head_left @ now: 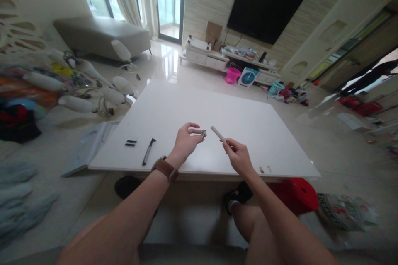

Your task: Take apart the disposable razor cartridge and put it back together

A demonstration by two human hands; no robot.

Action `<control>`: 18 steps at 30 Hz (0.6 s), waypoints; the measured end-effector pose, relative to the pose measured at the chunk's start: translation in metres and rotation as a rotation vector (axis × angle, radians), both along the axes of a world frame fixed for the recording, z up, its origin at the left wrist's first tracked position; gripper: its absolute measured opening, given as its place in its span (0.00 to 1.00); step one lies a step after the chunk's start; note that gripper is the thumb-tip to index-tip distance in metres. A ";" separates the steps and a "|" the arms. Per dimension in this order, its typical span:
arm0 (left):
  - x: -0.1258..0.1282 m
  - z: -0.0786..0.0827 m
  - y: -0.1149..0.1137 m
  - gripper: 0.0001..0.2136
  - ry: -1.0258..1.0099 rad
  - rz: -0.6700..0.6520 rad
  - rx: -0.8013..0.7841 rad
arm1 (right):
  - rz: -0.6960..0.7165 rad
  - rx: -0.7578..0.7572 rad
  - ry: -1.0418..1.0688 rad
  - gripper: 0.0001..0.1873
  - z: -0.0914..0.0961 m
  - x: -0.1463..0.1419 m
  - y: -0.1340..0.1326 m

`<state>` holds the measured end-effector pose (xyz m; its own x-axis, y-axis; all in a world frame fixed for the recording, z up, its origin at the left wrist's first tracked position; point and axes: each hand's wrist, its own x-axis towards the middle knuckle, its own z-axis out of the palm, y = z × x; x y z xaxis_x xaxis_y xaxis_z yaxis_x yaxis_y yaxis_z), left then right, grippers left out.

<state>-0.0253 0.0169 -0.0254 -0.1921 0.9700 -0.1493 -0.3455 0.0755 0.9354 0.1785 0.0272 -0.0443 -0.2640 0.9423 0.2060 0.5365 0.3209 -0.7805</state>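
The small dark piece was pinched between the thumb and fingertips of the left hand, held in the air just above the middle of the white worktop. It was too small to make out in detail. It looked light and rigid, and a fingertip pinch across its short sides seemed the only workable hold; something that tiny could easily slip out and be lost.

Just beside it, but not touching, was the free end of a slim pale stick. The right hand gripped the stick's lower end with its fingers closed around it. The stick looked light, stiff and smooth, best held low down as it was, which left the tip free.

A brown-strapped watch sat on the left wrist. On the worktop well to the left lay a black pen and two short black strips. A few small bits rested near the front right edge. A red stool stood on the floor beneath that corner.
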 end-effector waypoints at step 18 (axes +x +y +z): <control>0.005 0.000 -0.002 0.14 -0.067 -0.026 -0.028 | -0.015 0.051 0.032 0.18 0.009 -0.002 0.000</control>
